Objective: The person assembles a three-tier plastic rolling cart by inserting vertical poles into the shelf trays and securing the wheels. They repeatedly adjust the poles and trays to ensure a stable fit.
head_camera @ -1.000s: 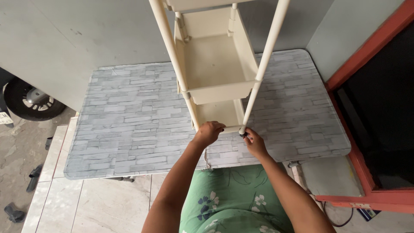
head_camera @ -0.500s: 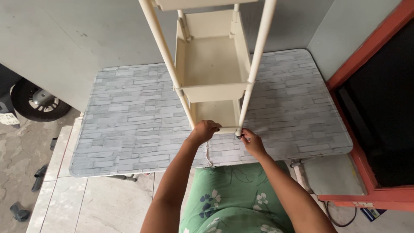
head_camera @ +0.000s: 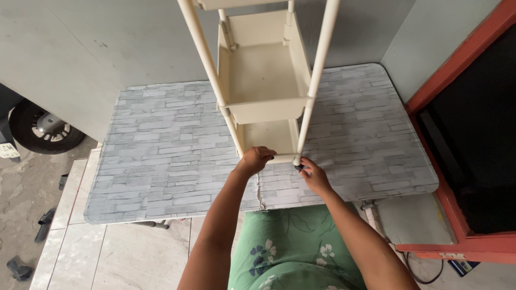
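A tall cream plastic shelf rack [head_camera: 264,80] with stacked trays and tube legs stands on a table [head_camera: 161,156] covered in a grey brick pattern. My left hand [head_camera: 255,159] is closed around the bottom of the rack's near left leg. At the base of the near right leg, my right hand [head_camera: 312,174] pinches a small dark foot piece. The rack's top runs out of the frame. My green flowered garment fills the lower middle of the view.
A grey wall stands behind the table. An orange-red door frame [head_camera: 462,80] with a dark opening is at the right. A wheel [head_camera: 45,129] rests on the floor at the left, and dark sandals [head_camera: 21,268] lie on the pale tiles.
The view has shifted slightly, so the rack and table sit a little further right. Both hands stay at the feet of the rack's near legs.
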